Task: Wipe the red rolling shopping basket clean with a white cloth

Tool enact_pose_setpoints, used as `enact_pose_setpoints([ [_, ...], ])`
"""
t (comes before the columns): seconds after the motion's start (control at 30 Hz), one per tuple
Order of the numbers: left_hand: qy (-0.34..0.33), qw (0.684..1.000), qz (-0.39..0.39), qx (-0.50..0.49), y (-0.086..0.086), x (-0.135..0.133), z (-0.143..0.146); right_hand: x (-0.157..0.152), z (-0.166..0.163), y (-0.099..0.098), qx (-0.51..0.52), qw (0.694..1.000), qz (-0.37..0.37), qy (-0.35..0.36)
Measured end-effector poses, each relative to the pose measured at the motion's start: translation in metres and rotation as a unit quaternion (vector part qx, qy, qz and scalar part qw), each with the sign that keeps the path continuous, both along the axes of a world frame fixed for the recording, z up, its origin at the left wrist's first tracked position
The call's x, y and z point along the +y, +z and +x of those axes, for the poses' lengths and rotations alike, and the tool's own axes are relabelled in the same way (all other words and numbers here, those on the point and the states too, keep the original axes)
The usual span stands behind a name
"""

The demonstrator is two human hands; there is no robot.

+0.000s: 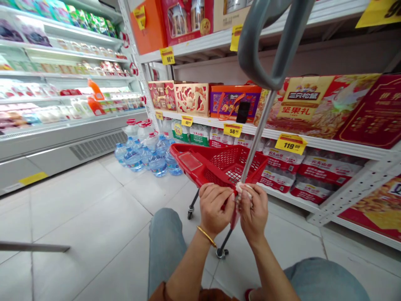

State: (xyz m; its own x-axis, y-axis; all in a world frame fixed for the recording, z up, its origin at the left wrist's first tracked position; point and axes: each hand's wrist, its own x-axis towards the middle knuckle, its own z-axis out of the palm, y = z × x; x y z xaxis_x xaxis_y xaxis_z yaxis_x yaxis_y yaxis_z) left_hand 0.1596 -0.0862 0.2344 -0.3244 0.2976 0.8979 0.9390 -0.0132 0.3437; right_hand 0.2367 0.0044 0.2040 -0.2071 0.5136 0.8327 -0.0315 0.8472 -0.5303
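Note:
A red plastic shopping cart [191,163] with basket-like mesh sides stands before me on thin legs with casters. A metal pole [257,140] rises from its near corner to a grey loop handle [244,50]. My left hand [216,209], with a gold bangle at the wrist, is closed on the cart's near rim, thumb bent inward. Beside it, my right hand [255,213] pinches a crumpled white cloth or tissue [240,190] against the corner at the pole's base. My right fingers partly cover the cloth.
Shelves with gift boxes [192,98] and shrink-wrapped bottle packs [283,167] stand close behind the cart. A dark phone [243,113] leans on the shelf edge. Large water bottles [156,163] sit on the floor at left, near a refrigerated display [90,142]. My knees [166,242] flank my arms.

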Motion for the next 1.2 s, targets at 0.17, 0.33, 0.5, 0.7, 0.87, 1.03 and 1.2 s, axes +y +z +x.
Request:
enact_pose_setpoints([
  [0.17,0.003,1.0,0.003,-0.001,-0.001,-0.002,0.001,-0.018,-0.001,-0.002,0.02,0.999,-0.009,0.034],
  [0.33,-0.01,1.0,0.005,-0.015,-0.004,-0.001,0.0,-0.01,-0.007,-0.015,0.01,0.999,0.042,0.018],
  [0.5,-0.014,1.0,0.007,-0.017,-0.004,0.0,-0.002,-0.001,-0.009,-0.018,0.006,0.998,0.069,-0.005],
  [0.7,-0.009,1.0,0.009,-0.015,-0.002,0.001,-0.001,0.017,-0.012,-0.035,0.006,0.996,0.073,-0.043],
  [0.87,-0.002,1.0,0.005,-0.005,-0.003,0.003,-0.001,0.018,-0.012,-0.037,0.02,0.997,0.05,-0.057],
  [1.03,0.009,1.0,-0.009,-0.009,-0.006,0.005,0.002,-0.011,-0.008,-0.018,0.052,0.997,-0.057,-0.024],
  [1.2,0.009,1.0,-0.014,-0.019,-0.006,0.003,0.007,-0.022,-0.008,-0.017,0.052,0.998,-0.018,-0.005],
])
